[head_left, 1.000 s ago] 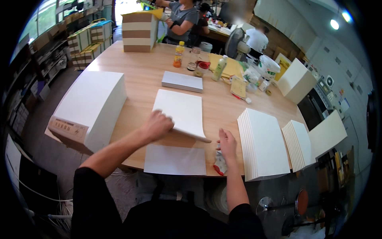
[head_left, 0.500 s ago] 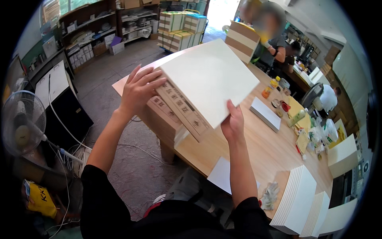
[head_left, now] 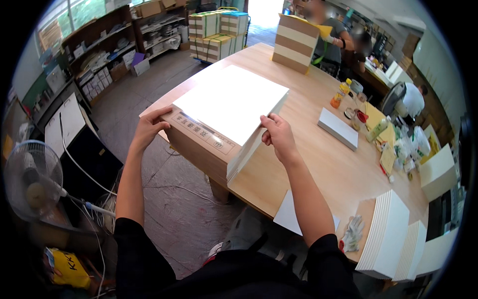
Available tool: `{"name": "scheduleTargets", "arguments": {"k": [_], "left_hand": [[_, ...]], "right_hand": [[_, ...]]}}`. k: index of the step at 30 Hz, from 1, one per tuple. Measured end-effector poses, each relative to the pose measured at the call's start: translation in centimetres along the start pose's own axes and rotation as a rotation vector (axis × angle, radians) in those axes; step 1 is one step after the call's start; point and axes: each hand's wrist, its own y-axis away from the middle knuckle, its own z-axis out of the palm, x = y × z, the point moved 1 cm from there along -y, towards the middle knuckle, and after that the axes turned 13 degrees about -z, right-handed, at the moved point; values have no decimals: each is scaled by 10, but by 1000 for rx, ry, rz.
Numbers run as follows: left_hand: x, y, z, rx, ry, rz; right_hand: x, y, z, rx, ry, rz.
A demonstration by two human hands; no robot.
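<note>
A white drawing pad with a brown printed spine lies flat on top of a stack of pads at the table's left edge. My left hand is closed on the near left corner, its thumb on top and its fingers curled at the spine. At the right side, my right hand pinches the top pad's edge, with the other fingers curled in. The pale page edges of the stack show below it.
Right of the stack, a smaller white block lies on the wooden table. Fanned white stacks, a work glove, a bottle and clutter line the right side. Beyond, a co-worker's gloved hand touches a striped stack.
The pad has gone from held up and tilted to lying flat on the stack. Both hands came down with it, and my right hand shifted from its near corner to the right side.
</note>
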Motion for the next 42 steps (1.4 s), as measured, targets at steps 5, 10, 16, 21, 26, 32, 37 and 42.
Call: {"name": "scheduleTargets", "arguments": {"k": [5,10,16,21,26,32,37,42], "left_hand": [[14,11,-8,52,-150,116],[131,22,109,212,20,656],[274,132,449,-670,112,881],[311,269,628,-1115,51,1286],[303,321,700,-1293,-166,1517],[310,319,716,-1445,-179,1173],[308,332,708,-1250,-158,1266],[305,347,716,-1012,32,1227]], "right_hand": [[-18,137,-71,210,171,-118],[-5,302,-174,700,857,-235],[7,431,-233,659,1508,-37],[15,445,-239,603,1444,-93],[-46,460,-203,788,1309,-317],[-98,495,-213,992,1449,-104],[-109,504,-227,1036,1475,343],[-112,504,-226,1023,1545,381]]}}
